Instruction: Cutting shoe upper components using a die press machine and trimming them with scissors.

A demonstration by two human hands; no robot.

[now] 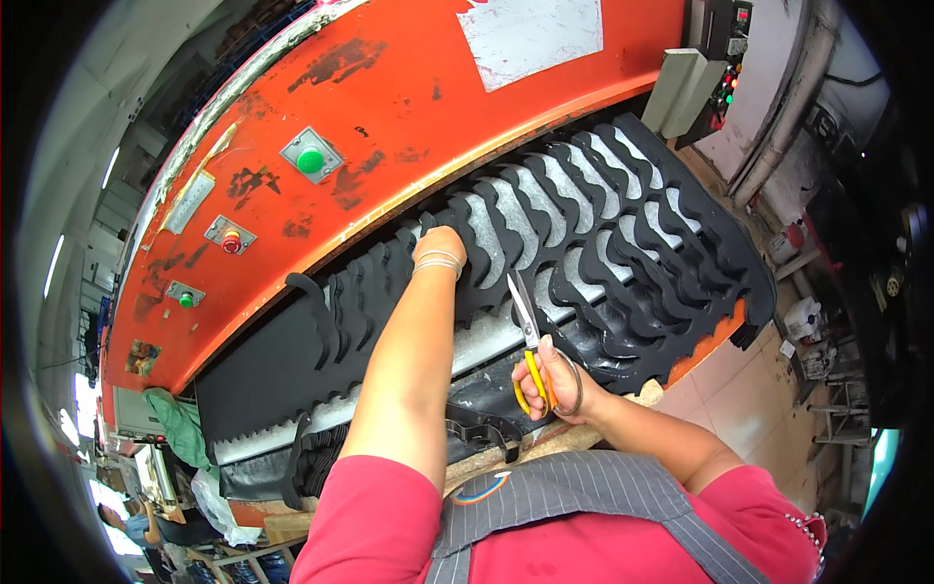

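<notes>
My right hand (556, 378) is closed round the handles of scissors (531, 331) with yellow grips, the metal blades pointing away from me and slightly apart. Farther forward, my left hand (441, 248) reaches into rows of black wavy-edged strips (574, 209) of sheet material. Its fingers curl down onto one black strip (425, 224), and the fingertips are hidden under the hand. Between the strips, wavy gaps bare a pale metal bed (491, 341). The scissors hang over the near part of that bed, apart from the left hand.
An orange machine beam (399, 107) with green buttons (310, 161) and a red button (232, 241) crosses behind the bed. Cut strips (321, 457) are bunched at the near left edge. A green cloth (177, 426) hangs at the left. Stools (842, 423) stand on the right.
</notes>
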